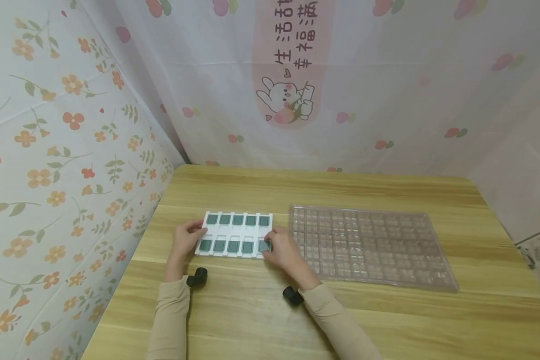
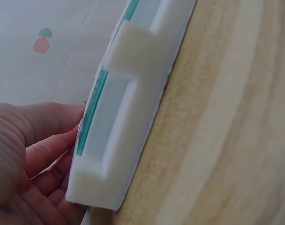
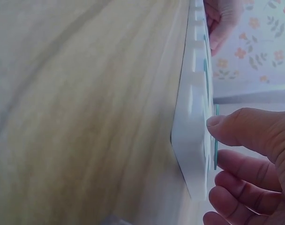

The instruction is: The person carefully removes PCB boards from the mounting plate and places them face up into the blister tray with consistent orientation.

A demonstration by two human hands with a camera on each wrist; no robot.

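Note:
A white plastic tray (image 1: 236, 232) lies on the table, with two rows of small green square chips (image 1: 237, 220) in its recesses. At the tray's left end my left hand (image 1: 186, 239) grips the edge; up close the thumb and fingers close around the tray's side (image 2: 119, 93). My right hand (image 1: 282, 248) is at the front right corner, pinching one green chip (image 1: 263, 245) between thumb and fingers. From the right wrist, this chip's thin edge (image 3: 216, 159) stands slightly above the tray's surface.
To the right lies a large clear plastic tray (image 1: 373, 247) with a grid of compartments. The wooden table (image 1: 234, 315) backs onto a printed curtain (image 1: 207, 90), and a floral curtain (image 1: 63, 165) hangs at the left. Each wrist carries a black camera (image 1: 292, 296).

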